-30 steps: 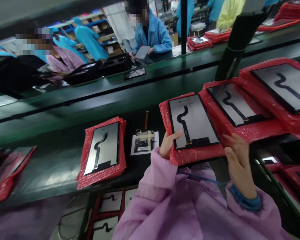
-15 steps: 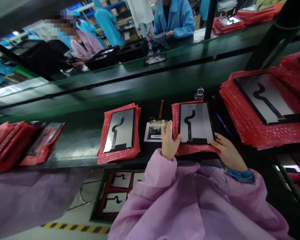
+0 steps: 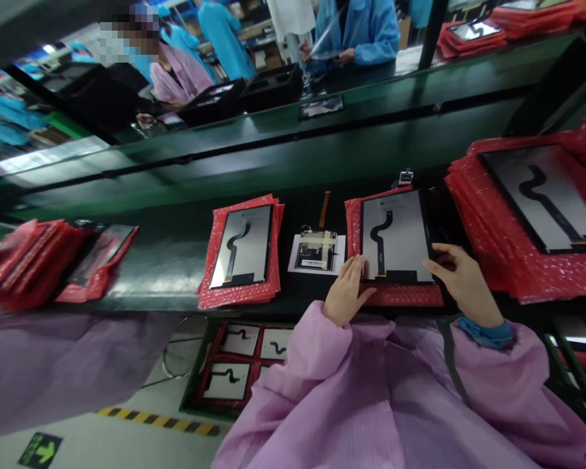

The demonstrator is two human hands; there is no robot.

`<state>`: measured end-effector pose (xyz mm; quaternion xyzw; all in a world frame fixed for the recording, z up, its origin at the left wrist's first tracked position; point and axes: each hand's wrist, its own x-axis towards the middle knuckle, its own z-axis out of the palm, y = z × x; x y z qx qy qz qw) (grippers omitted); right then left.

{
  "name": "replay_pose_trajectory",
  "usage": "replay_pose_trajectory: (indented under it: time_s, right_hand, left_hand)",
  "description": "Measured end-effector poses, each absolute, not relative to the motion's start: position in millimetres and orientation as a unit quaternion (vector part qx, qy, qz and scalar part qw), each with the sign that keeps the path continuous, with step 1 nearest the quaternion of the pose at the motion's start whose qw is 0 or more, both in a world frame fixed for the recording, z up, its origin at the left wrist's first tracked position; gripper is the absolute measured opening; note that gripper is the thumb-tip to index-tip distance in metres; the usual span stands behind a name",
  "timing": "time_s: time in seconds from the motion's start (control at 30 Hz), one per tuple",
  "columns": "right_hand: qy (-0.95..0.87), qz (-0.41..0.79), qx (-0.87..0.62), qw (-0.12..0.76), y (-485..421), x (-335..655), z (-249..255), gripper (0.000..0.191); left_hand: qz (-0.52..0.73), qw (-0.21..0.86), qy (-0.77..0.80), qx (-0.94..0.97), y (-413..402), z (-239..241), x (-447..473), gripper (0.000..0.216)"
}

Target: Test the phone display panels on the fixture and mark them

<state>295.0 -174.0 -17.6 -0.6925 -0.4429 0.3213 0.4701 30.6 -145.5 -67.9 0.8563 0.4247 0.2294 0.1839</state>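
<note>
A tablet display panel point(image 3: 407, 238) with a grey back and a curved black ribbon cable lies on a red bubble-wrap bag point(image 3: 400, 297). My right hand point(image 3: 463, 280) grips the panel's right edge near the lower corner, thumb on top. At its lower left corner, my left hand point(image 3: 344, 293) rests with fingers stretched and thumb apart, fingertips touching the edge. Just left of the panel, a small circuit board point(image 3: 316, 249) with tape across it sits on white paper point(image 3: 293, 262).
Another display panel point(image 3: 241, 244) lies on red bags to the left. A taller stack of red bags point(image 3: 493, 241) with a panel on top stands right. Below the bench is a green crate point(image 3: 189, 391) of panels. A co-worker in blue point(image 3: 378, 29) holds a clear sheet across the bench.
My left hand has come down from beside the circuit board to the panel's lower left corner. The panel has shifted upward on its bag, baring more red along the bottom. The view has turned slightly.
</note>
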Motion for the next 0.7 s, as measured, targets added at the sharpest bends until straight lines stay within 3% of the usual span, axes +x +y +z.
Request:
replay_pose_trajectory:
  time_s: [0.17, 0.33, 0.5, 0.7]
  right_hand:
    - [-0.470, 0.267, -0.708, 0.454, -178, 288, 2, 0.044]
    - [-0.383, 0.401, -0.671, 0.492, -174, 288, 6, 0.053]
    - [-0.354, 0.417, -0.657, 0.519, -172, 300, 0, 0.052]
    - [-0.357, 0.449, -0.642, 0.508, -164, 298, -21, 0.050]
  left_hand:
    - [0.240, 0.142, 0.418, 0.864, -148, -70, 36, 0.072]
    - [0.239, 0.129, 0.422, 0.865, -149, -68, 41, 0.071]
    - [0.262, 0.147, 0.428, 0.852, -148, -67, 43, 0.073]
    - [0.308, 0.137, 0.419, 0.843, -145, -76, 43, 0.103]
